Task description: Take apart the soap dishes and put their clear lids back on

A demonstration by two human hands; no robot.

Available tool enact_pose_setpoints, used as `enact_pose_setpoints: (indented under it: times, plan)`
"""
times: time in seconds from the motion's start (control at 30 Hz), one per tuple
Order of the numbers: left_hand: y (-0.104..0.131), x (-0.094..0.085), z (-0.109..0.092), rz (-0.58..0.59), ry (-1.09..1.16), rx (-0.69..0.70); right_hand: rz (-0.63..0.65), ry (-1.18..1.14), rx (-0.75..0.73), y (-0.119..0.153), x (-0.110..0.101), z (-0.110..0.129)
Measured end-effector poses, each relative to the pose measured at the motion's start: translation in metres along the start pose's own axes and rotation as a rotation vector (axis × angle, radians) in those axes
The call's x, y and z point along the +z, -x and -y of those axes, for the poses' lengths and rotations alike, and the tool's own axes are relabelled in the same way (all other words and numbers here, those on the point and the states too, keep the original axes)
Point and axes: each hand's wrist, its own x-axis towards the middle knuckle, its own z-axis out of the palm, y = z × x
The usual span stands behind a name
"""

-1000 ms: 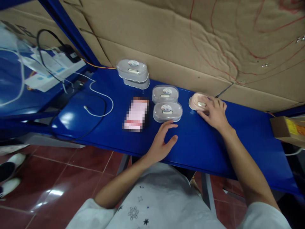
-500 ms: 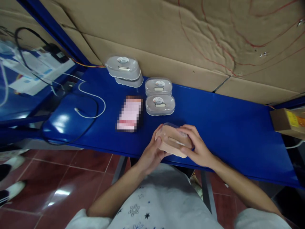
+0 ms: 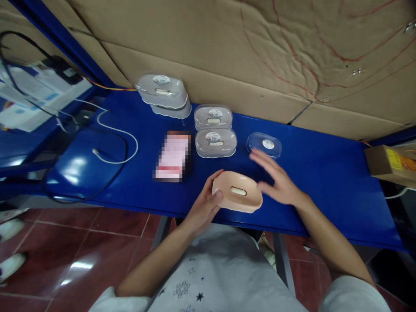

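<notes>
My left hand grips the left end of a peach oval soap dish, thumb inside its rim. A small cream oblong piece lies at the dish's middle. My right hand has its fingers apart, holding nothing, just right of the dish. Beyond its fingertips a clear plastic lid with a round white label rests on the blue table; whether the fingertips touch it I cannot tell. Two lidded grey soap dishes stand one behind the other left of that lid.
More lidded soap dishes are stacked at the back left by the cardboard wall. A blurred-out phone-shaped object lies left of centre. Cables run across the table's left side. A cardboard box stands at the right edge.
The clear lid has come off the peach dish and now lies on the table to the right. My right hand has let go of it and opened; my left still holds the dish.
</notes>
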Motion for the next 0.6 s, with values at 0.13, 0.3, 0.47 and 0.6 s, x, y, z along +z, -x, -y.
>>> enact_pose_setpoints:
  times: [0.13, 0.3, 0.47, 0.6]
  plan:
    - [-0.008, 0.004, 0.003, 0.053, -0.143, 0.186, 0.185, -0.174, -0.122, 0.007, 0.013, 0.037]
    - [-0.006, 0.009, 0.006, 0.072, -0.301, 0.290, 0.149, -0.321, -0.100, 0.010, 0.011, 0.033]
    - [0.001, 0.009, 0.007, 0.117, -0.347, 0.278, 0.144, -0.215, -0.107, 0.013, 0.007, 0.035]
    - [-0.001, 0.006, 0.012, 0.011, -0.414, 0.294, 0.150, -0.240, -0.097, 0.013, 0.016, 0.040]
